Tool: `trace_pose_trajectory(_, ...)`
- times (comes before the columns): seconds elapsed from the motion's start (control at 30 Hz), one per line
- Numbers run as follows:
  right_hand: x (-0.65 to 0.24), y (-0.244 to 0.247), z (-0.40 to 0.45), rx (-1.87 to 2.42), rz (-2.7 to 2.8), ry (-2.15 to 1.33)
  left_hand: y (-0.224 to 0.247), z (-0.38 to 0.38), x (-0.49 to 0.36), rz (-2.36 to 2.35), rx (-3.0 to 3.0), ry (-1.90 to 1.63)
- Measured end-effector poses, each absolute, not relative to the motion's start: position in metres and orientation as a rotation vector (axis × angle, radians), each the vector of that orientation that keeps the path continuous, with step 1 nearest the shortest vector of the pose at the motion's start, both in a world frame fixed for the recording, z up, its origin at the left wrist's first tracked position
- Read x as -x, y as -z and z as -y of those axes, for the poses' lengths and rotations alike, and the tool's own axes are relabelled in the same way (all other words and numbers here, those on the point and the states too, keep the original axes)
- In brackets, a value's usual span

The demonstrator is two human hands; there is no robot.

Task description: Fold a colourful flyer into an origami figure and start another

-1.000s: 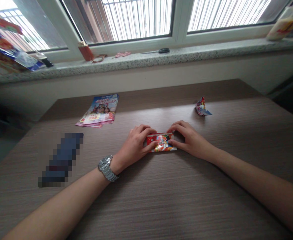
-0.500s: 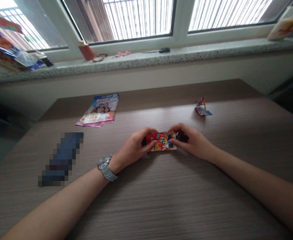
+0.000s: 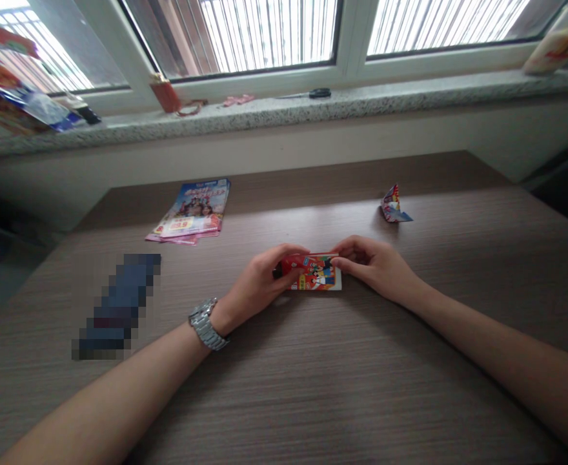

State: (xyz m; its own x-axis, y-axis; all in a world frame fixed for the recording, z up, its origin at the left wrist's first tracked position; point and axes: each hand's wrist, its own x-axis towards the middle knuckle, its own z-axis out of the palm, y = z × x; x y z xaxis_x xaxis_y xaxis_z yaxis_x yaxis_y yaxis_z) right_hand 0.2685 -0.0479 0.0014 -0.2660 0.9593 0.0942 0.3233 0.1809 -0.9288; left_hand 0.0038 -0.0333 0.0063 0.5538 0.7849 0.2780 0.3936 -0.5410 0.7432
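Between my hands, low over the middle of the table, is a folded leaflet [image 3: 317, 272], red with printed cartoon figures and a pale right end. My left hand [image 3: 270, 274] grips its left end, thumb on the front face and fingers behind the top edge. At its upper right corner, my right hand [image 3: 368, 259] pinches the paper between thumb and fingers. The lower right corner shows free of my fingers. A silver metal watch [image 3: 208, 324] sits on my left wrist. Part of the leaflet's left end is hidden by my left hand.
Printed flyers [image 3: 194, 210] lie stacked at the table's back left. A blurred-out dark flat object [image 3: 119, 307] lies nearer on the left. A folded paper shape [image 3: 393, 205] stands at the back right. Scissors [image 3: 319, 93] rest on the stone windowsill [image 3: 381, 97].
My right hand has shifted up slightly along the leaflet's right end, its thumb now nearer the top corner. More of the pale right edge shows. My left hand keeps its hold.
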Motion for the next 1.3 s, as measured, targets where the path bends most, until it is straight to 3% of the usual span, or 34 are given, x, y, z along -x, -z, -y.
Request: trace_pose_trajectory(1.3, -0.2658, -0.0030, 0.0500, 1.239, 1.699, -1.043, -0.0011, 0.0324, -0.0033, -0.932, -2.050, -0.785)
